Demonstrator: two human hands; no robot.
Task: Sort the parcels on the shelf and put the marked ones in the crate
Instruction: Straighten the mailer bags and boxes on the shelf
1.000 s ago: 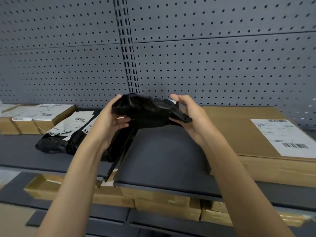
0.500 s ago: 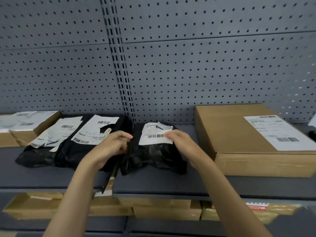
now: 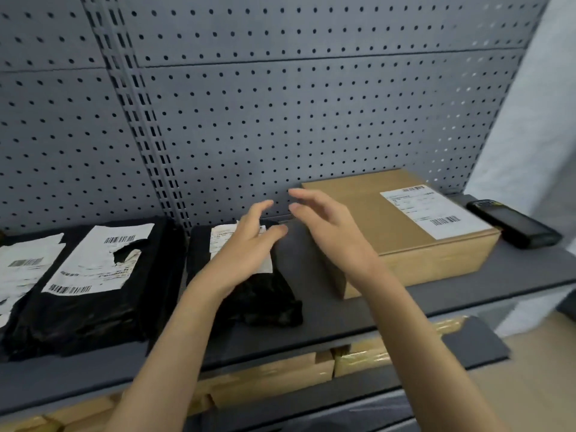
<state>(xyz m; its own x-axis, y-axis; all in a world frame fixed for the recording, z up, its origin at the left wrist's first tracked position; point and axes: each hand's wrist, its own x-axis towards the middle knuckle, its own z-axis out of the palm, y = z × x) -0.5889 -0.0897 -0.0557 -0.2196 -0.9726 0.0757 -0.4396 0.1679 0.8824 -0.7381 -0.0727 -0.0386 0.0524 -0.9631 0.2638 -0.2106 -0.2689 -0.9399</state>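
- Shelf carries every parcel in view; no crate is visible.
- Box, brown with a white label on top, sits right of centre, a dark handheld device just beside it.
- Bags, 2 black ones with torn labels, lie at the left.
- Small bag rests label-up in the middle, apart from the box.
- Left hand hovers over the small bag, fingers spread, holding nothing.
- Right hand hangs in front of the box's near corner, fingers loose, also empty.
- Judgement: between parcels; next move likely means grasping the box with both hands and checking its label.
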